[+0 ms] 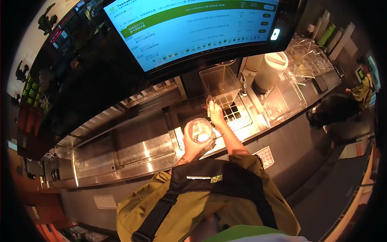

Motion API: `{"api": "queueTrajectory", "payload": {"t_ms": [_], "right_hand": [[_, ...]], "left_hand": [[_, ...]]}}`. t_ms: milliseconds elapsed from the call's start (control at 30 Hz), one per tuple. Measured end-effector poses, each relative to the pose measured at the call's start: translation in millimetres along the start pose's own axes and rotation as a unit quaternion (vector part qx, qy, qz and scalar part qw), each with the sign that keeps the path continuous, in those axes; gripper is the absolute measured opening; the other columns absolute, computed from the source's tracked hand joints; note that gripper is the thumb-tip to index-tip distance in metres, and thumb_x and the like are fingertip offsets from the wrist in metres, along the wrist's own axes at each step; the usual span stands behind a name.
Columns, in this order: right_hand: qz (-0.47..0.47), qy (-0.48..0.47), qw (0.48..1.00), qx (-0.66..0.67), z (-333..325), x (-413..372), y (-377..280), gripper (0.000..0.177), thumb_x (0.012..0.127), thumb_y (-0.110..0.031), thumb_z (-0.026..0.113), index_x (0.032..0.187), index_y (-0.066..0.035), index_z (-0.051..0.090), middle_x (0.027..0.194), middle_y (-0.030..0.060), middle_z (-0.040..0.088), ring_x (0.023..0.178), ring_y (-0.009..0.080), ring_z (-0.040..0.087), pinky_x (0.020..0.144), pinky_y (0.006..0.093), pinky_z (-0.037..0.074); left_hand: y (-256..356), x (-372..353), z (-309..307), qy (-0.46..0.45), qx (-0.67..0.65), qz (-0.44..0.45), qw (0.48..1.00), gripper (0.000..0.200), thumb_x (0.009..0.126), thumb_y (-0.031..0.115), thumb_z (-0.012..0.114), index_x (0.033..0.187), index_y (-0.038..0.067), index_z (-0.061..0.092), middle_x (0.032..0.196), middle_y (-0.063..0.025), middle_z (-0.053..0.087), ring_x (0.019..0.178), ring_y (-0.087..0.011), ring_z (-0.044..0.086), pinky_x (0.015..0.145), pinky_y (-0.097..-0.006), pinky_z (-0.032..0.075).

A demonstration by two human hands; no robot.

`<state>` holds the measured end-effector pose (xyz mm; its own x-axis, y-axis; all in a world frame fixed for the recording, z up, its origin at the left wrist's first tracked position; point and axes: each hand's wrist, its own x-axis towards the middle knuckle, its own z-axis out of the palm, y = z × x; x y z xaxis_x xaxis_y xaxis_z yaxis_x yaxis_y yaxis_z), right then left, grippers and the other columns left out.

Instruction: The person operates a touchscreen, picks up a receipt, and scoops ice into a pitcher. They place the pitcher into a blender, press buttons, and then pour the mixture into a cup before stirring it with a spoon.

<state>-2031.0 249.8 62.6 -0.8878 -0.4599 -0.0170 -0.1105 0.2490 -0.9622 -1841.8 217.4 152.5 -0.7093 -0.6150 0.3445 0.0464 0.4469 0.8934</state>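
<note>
1 cup (201, 130) | left hand (191, 144) clamped round it | 1 container (231, 85) | right hand (215, 113) at it, grip unclear

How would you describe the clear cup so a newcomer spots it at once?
Start at the big lit screen up top and drop down to the metal counter below it. Near the counter's front edge, the left hand grips the clear cup. Its round rim sets it apart from the square-cornered clear container just beyond the right hand.
</note>
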Motion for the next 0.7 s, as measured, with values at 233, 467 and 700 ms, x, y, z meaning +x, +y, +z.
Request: {"api": "queueTrajectory", "payload": {"t_ms": [233, 467, 700], "right_hand": [[0.005, -0.006, 1.000, -0.005, 0.0, 2.7, 1.1, 0.059, 0.093, -0.050, 0.040, 0.099, 0.004, 0.063, 0.096, 0.0276, 0.062, 0.095, 0.0422, 0.059, 0.081, 0.0433, 0.045], [0.007, -0.009, 1.000, -0.008, -2.8, -0.5, -5.2, 0.059, 0.093, -0.051, 0.040, 0.100, 0.002, 0.063, 0.097, 0.0269, 0.063, 0.096, 0.0420, 0.059, 0.083, 0.0434, 0.045], [-0.081, 0.050, 0.995, -0.007, 3.2, -0.8, -2.0, 0.053, 0.097, -0.047, 0.037, 0.069, -0.004, 0.052, 0.054, -0.0004, 0.045, 0.049, 0.0097, 0.042, 0.048, 0.0276, 0.037]], "left_hand": [[-0.5, -0.2, 0.1, 0.003, -0.011, 0.001, 1.000, 0.096, 0.052, 0.024, 0.087, 0.130, 0.002, 0.036, 0.118, -0.0129, 0.055, 0.112, -0.0245, 0.053, 0.098, -0.0370, 0.040], [3.5, 0.1, -0.7, -0.001, -0.016, -0.007, 1.000, 0.096, 0.052, 0.024, 0.087, 0.130, 0.002, 0.036, 0.117, -0.0131, 0.055, 0.112, -0.0247, 0.053, 0.098, -0.0373, 0.040], [5.1, 0.7, 0.1, 0.007, 0.006, 0.006, 1.000, 0.097, 0.051, 0.025, 0.088, 0.129, 0.001, 0.037, 0.117, -0.0132, 0.055, 0.111, -0.0249, 0.053, 0.098, -0.0374, 0.040]]}}
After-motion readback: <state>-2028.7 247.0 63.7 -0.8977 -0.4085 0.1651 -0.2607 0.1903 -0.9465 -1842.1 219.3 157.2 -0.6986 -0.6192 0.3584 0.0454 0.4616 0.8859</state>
